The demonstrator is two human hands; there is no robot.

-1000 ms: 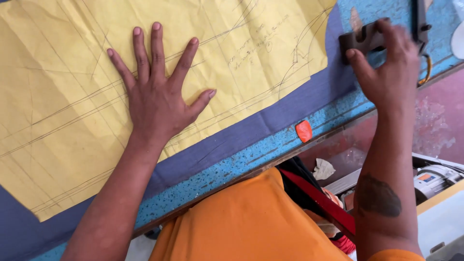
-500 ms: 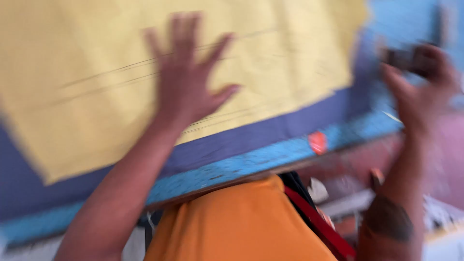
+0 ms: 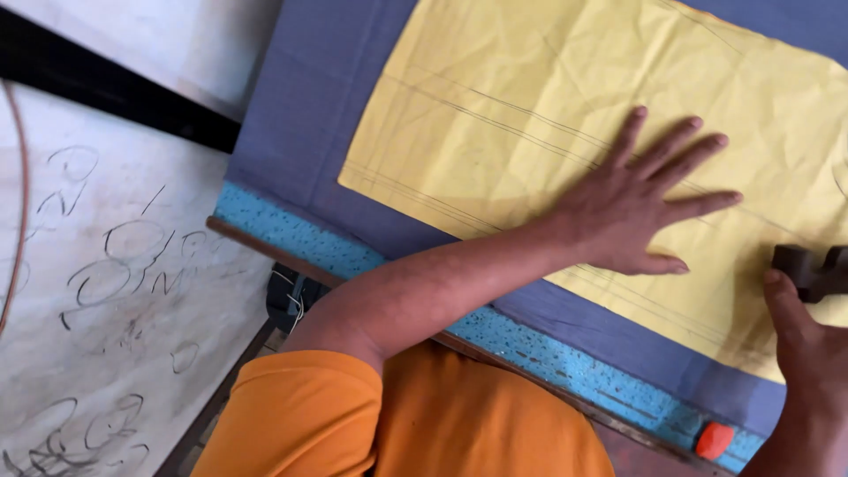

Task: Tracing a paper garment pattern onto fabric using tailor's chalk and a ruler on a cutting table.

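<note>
Left hand lies flat, fingers spread and released, on yellow paper over purple cloth. Right hand, at the right edge, grasps a dark block.

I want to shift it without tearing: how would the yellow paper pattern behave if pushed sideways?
The yellow paper pattern looks thin and creased, so probably floppy and apt to buckle. Lying on the purple cloth, it might drag it. The left hand pressing flat likely steadies it.

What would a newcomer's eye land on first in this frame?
A big creased yellow paper pattern fills the upper right, lying on purple cloth. The left hand presses flat on it, fingers spread. At the right edge, the right hand holds a dark tool.
</note>
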